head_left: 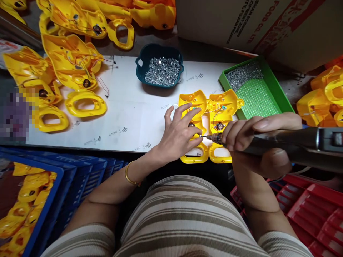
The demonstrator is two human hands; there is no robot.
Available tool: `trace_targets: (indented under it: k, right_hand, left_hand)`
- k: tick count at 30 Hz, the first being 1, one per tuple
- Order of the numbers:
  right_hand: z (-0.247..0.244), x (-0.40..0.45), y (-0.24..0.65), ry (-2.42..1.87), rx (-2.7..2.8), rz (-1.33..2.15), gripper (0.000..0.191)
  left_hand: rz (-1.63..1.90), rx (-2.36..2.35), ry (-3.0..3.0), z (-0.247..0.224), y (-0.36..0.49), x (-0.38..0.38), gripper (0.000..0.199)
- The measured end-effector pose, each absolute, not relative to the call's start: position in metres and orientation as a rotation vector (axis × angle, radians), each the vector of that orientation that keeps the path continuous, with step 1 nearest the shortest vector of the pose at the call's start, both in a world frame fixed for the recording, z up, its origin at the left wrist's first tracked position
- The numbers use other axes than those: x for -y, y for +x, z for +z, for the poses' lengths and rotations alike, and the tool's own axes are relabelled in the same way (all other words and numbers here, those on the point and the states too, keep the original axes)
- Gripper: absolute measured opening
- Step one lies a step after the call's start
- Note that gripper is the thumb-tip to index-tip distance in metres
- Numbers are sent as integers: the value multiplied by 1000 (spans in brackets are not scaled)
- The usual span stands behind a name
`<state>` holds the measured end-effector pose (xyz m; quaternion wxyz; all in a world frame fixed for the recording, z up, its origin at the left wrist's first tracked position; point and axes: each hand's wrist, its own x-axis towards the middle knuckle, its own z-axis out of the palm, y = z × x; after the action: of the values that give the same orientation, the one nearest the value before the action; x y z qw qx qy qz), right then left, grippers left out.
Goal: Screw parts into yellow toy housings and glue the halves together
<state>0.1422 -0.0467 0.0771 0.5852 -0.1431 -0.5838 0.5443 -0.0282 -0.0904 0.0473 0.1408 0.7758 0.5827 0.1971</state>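
Observation:
My right hand (257,135) is wrapped round a dark electric screwdriver (289,141), its bit pointing left at a yellow plastic shell half (199,98). Over that shell my left hand (179,130) lies with fingers spread, its thumb and a fingertip beside the bit's tip; a tiny screw seems to be there. Just to the right sits a second yellow shell half (221,101), with a round speaker and thin wires inside. Both shells lie open side up, with yellow ring handles towards me. My left hand hides part of the first shell.
A dark teal bowl (142,75) of small metal parts and a green tray (278,89) of screws stand behind. More yellow shells (72,60) lie at the left and far right. Blue crates (59,185) and red crates (308,203) flank me; a cardboard box (214,21) stands behind.

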Motion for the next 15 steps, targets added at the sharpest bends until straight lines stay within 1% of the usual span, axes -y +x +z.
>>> trace_targets:
  k: [5, 8, 9, 13, 15]
  right_hand:
    - [71, 52, 138, -392, 1310, 1257, 22]
    - [71, 52, 138, -385, 1277, 1268, 18]
    - [72, 52, 139, -383, 1270, 1267, 18]
    - [75, 52, 140, -415, 1286, 1305, 24]
    - [76, 54, 142, -468, 1287, 1325, 26]
  left_hand:
    - [584, -1702, 2236, 44, -29, 93, 17]
    - [586, -1722, 2249, 40, -31, 96, 31]
    - [588, -1716, 2260, 39, -32, 97, 33]
    - [623, -1644, 2269, 34, -34, 101, 16]
    - [644, -1626, 2241, 32, -33, 102, 14]
